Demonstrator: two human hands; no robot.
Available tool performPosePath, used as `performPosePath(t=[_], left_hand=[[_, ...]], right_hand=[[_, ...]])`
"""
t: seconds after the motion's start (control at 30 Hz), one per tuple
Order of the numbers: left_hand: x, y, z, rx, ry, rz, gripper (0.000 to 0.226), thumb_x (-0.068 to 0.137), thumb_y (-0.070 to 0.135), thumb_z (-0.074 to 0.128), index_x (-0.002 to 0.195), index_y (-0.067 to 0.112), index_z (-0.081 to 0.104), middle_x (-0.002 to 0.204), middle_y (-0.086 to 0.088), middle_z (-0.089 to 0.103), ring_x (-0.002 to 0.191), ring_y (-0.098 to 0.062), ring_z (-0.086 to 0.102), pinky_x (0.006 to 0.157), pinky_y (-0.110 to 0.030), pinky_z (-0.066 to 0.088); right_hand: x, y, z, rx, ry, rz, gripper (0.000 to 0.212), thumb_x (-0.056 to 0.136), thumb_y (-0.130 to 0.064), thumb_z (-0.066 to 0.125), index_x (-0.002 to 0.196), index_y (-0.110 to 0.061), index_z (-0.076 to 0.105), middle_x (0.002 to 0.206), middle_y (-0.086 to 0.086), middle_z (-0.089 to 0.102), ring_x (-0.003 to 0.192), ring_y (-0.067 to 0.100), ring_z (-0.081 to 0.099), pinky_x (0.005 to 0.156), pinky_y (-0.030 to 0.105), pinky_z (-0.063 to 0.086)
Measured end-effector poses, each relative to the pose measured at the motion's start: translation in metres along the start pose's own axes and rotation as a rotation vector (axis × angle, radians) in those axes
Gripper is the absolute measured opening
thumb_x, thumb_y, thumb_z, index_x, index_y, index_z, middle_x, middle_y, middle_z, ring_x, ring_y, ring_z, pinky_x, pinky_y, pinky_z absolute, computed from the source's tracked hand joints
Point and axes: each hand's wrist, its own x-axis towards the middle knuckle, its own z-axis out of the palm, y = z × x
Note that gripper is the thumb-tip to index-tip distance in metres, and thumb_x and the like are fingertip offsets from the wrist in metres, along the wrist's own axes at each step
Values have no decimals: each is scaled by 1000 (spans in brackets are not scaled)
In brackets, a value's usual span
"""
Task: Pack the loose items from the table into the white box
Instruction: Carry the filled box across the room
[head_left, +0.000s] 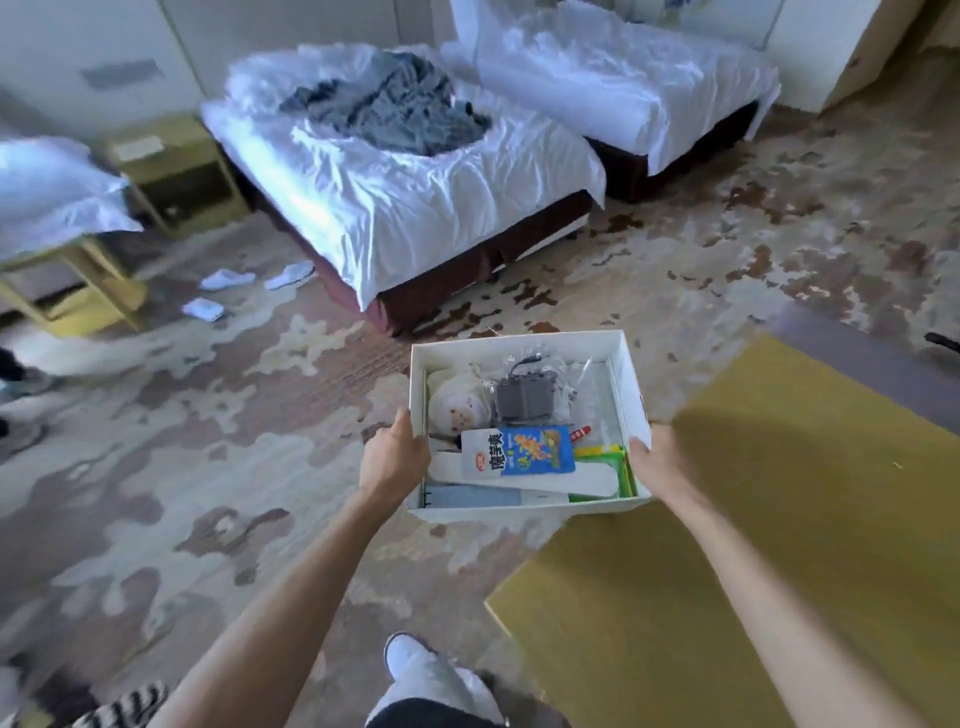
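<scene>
I hold the white box in the air over the carpet, to the left of the yellow-green table. My left hand grips its left wall and my right hand grips its right wall. Inside lie a blue and white snack packet, a grey charger in a clear bag, a round white plush item, a green item and a flat white piece. The table top shows no loose items.
A bed with white sheets and a grey blanket stands ahead, a second bed beyond it. White slippers lie on the patterned carpet. A wooden nightstand is at the left. My foot is below.
</scene>
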Motion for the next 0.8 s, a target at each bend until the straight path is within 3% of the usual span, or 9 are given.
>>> performPosePath(t=[0.13, 0.3, 0.43, 0.57, 0.67, 0.8], left_hand=[[40, -90, -47, -29, 67, -129, 22, 86, 14, 48, 108, 10, 46, 92, -15, 65, 71, -31, 57, 57, -34, 46], [73, -191, -93, -29, 126, -302, 13, 81, 11, 45, 93, 13, 42, 80, -16, 63, 62, -31, 52, 55, -34, 42], [72, -265, -119, -60, 199, -502, 12, 80, 12, 45, 92, 14, 41, 84, -19, 63, 65, -33, 51, 58, -35, 42], [67, -331, -141, -58, 284, -672, 27, 83, 14, 45, 110, 8, 46, 92, -24, 66, 78, -41, 60, 63, -36, 43], [61, -376, -157, -50, 347, -813, 23, 84, 11, 44, 106, 4, 44, 94, -28, 66, 82, -43, 61, 64, -36, 40], [65, -424, -183, -43, 399, -993, 24, 87, 11, 43, 110, 4, 45, 96, -28, 66, 83, -45, 62, 71, -42, 49]], right_hand=[[29, -95, 73, -71, -34, -137, 21, 94, -16, 51, 80, -3, 58, 74, 15, 61, 71, 33, 59, 60, 30, 38], [60, -202, 160, -126, -133, -256, 25, 95, -18, 52, 82, 2, 55, 81, 18, 59, 74, 32, 52, 65, 31, 36], [70, -287, 224, -196, -212, -410, 26, 95, -19, 52, 73, -6, 46, 65, 5, 47, 69, 30, 49, 61, 32, 34], [79, -371, 295, -250, -358, -580, 22, 94, -18, 52, 79, -2, 52, 76, 18, 58, 82, 40, 60, 64, 34, 38], [85, -435, 358, -309, -455, -720, 26, 93, -17, 55, 90, 8, 60, 95, 31, 65, 93, 44, 60, 70, 38, 40], [87, -517, 439, -386, -620, -861, 26, 93, -17, 52, 95, 8, 62, 101, 31, 66, 97, 43, 61, 73, 40, 45]])
